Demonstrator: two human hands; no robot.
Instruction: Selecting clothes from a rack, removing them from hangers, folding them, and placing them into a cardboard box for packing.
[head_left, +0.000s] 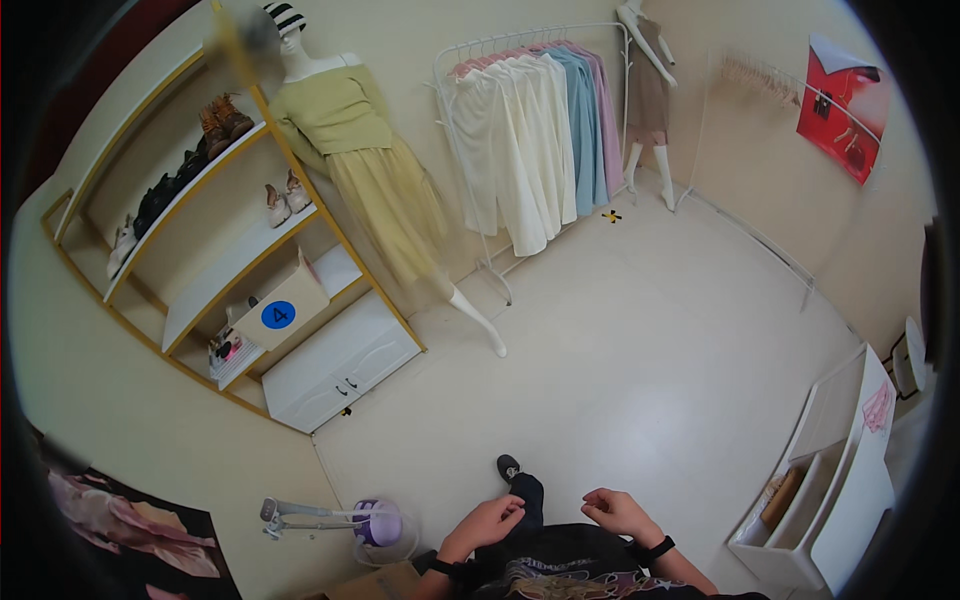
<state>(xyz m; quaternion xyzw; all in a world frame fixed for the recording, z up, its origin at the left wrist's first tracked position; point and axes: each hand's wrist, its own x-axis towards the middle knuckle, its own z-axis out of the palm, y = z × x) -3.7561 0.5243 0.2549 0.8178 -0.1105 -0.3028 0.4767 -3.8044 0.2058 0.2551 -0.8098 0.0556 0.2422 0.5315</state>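
My left hand (491, 519) hovers in front of my body with its fingers loosely curled, and I see no object in it. Opposite it, my right hand (616, 512) is also raised, fingers bent, holding nothing visible. A dark wristband circles each wrist. Between and below the hands are my black printed shirt (577, 570) and one dark shoe (508, 467) on the pale floor. Nearest to my left hand stands a purple and white garment steamer (377, 523), its grey pole and head leaning left. Neither hand touches it.
A shoe shelf (300, 196) with a white cabinet (345, 367) is at left. Beside it stands a mannequin (337, 112) in yellow-green clothes. A garment rack (480, 255) carries white, blue and pink clothes (525, 150). A white counter (847, 480) is at right; a cardboard box (375, 583) sits low.
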